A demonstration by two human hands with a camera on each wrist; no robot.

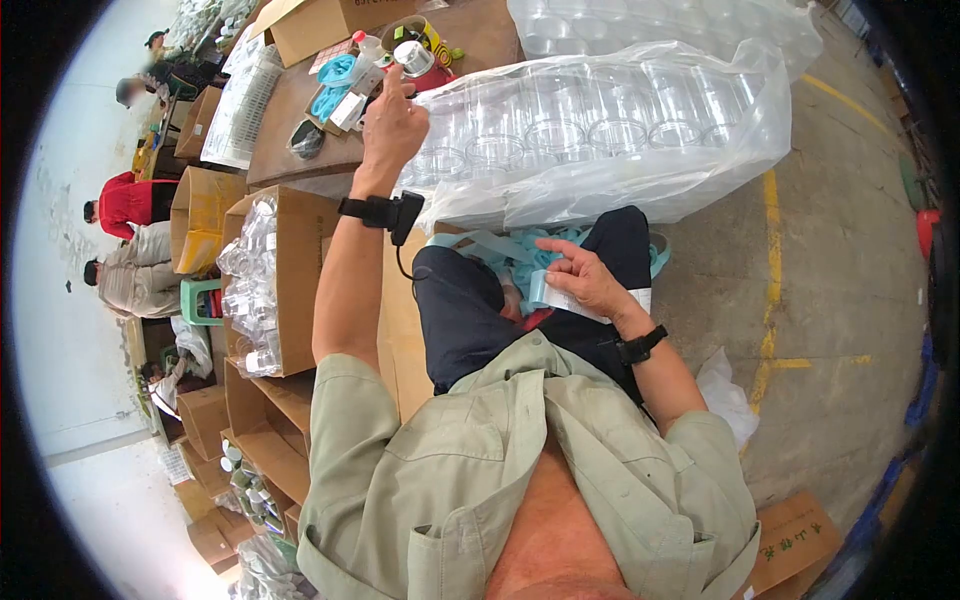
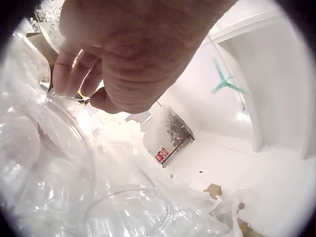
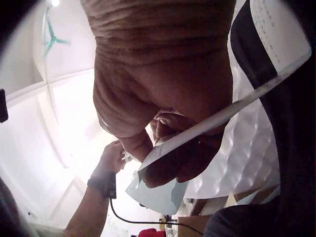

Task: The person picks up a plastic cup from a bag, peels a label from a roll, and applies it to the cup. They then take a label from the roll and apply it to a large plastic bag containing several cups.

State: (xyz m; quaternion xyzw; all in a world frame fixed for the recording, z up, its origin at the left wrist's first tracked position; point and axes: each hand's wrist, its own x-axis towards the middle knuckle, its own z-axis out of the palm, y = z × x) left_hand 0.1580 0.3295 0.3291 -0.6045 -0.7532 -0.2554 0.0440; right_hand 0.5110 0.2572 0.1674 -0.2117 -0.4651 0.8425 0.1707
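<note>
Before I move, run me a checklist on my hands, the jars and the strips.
1. Right hand gripping the printed strip: ok, held in the fingers.
2. Left hand free: cannot tell; whatever its fingertips meet is unclear.
3. Clear jars inside the plastic bag: ok, standing side by side.
4. Printed strip away from the jars: ok, over the lap.
5. Pale blue strips tidy: not ok, heaped loosely between the knees.

Before me, the brown tabletop [image 1: 278, 150] bears an open cardboard box [image 1: 335, 28], light-blue rolls [image 1: 337, 70], a red-capped bottle [image 1: 369, 46] and, as far as I can tell, the nearer bag of clear jars [image 1: 600, 115].
</note>
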